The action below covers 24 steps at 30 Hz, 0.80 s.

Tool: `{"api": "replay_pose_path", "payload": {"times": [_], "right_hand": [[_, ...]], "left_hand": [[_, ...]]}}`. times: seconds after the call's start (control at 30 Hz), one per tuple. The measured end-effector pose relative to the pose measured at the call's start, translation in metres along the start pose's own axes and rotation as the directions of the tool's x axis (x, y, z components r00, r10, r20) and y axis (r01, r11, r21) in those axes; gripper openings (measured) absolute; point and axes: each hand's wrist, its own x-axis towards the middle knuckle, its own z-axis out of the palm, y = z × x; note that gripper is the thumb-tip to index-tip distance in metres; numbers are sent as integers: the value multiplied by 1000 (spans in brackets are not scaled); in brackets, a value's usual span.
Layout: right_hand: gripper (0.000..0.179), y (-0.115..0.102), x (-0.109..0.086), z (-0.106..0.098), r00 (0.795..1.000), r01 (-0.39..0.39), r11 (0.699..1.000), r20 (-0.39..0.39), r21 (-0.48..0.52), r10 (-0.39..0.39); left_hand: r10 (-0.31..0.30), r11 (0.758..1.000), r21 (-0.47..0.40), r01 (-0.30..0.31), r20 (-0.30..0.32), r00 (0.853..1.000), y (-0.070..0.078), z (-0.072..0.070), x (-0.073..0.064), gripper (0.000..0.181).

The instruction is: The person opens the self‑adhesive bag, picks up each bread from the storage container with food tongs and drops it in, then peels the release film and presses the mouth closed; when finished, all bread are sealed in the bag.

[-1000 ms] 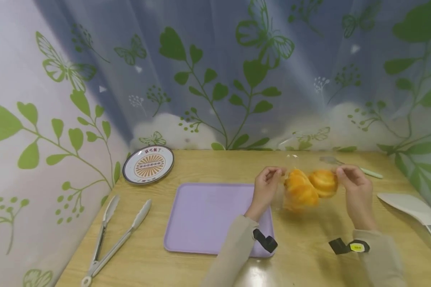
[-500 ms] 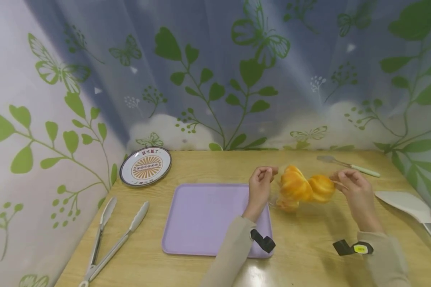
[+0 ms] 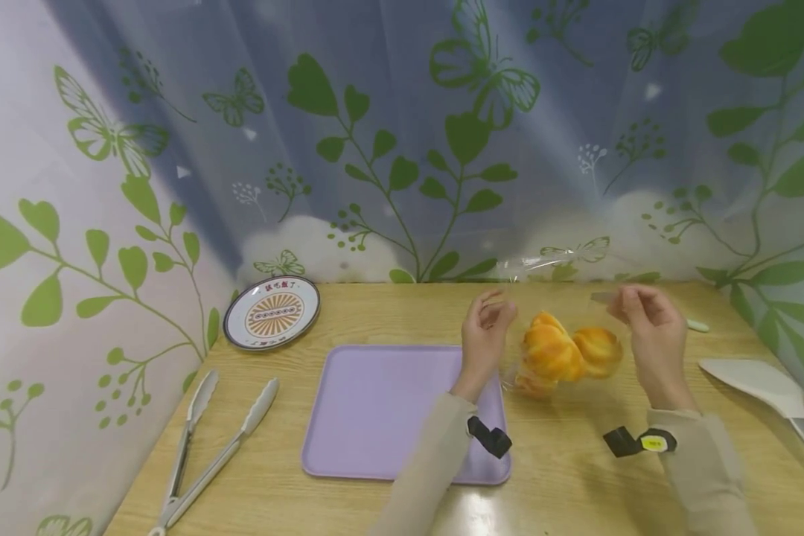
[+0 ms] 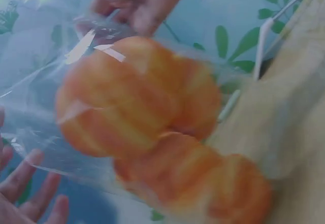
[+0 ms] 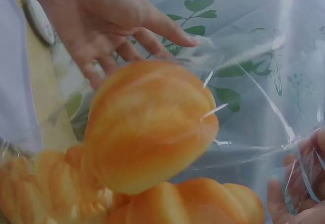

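Note:
A clear plastic bag [image 3: 519,286] with orange-gold bread rolls [image 3: 552,350] inside hangs between my two hands at the right of the table. My left hand [image 3: 485,335] holds the bag's left edge; the right wrist view shows its thumb [image 5: 177,33] at the plastic and the other fingers loosely extended. At the opposite edge, my right hand [image 3: 656,335] pinches the film, which looks bunched at its fingertips in the left wrist view. One rounded roll [image 5: 152,122] fills the middle of the right wrist view, with others beneath it. The bag's lower part is hard to make out.
A lilac tray [image 3: 375,409] lies left of the bag, partly under my left forearm. Metal tongs [image 3: 221,454] and a patterned plate [image 3: 272,313] are farther left. A white spatula [image 3: 757,380] lies right, and a green-handled utensil [image 3: 697,325] sits partly behind my right hand.
My right hand has risen and shifted slightly left, after dipping a little. The bag's upper film now stands spread up between the hands. The left hand has moved only slightly.

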Motion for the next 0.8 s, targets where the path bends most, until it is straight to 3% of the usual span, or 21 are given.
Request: {"api": "replay_pose_path", "payload": {"times": [0.13, 0.27, 0.4, 0.47, 0.7, 0.8], "right_hand": [[12, -2, 1, 0, 998, -54, 992, -28, 112, 58], [8, -5, 0, -7, 992, -66, 982, -92, 179, 83], [8, -6, -2, -14, 990, -46, 979, -120, 200, 71], [9, -7, -1, -17, 992, -56, 981, -103, 184, 76], [10, -5, -1, -29, 989, -107, 993, 113, 52, 100], [14, -4, -2, -26, 988, -112, 993, 109, 46, 106]], "left_hand": [[56, 998, -4, -56, 35, 998, 11, 1, 18, 27], [1, 992, -128, 1, 13, 1000, 16, 5, 21, 17], [-32, 976, -214, 33, 11, 999, 16, 2, 13, 13], [-18, 981, -195, 24, 33, 999, 16, 0, 9, 17], [22, 993, -119, -13, 72, 997, 12, -8, 1, 25], [39, 986, -162, -29, 57, 998, 14, -10, 1, 25]]}}
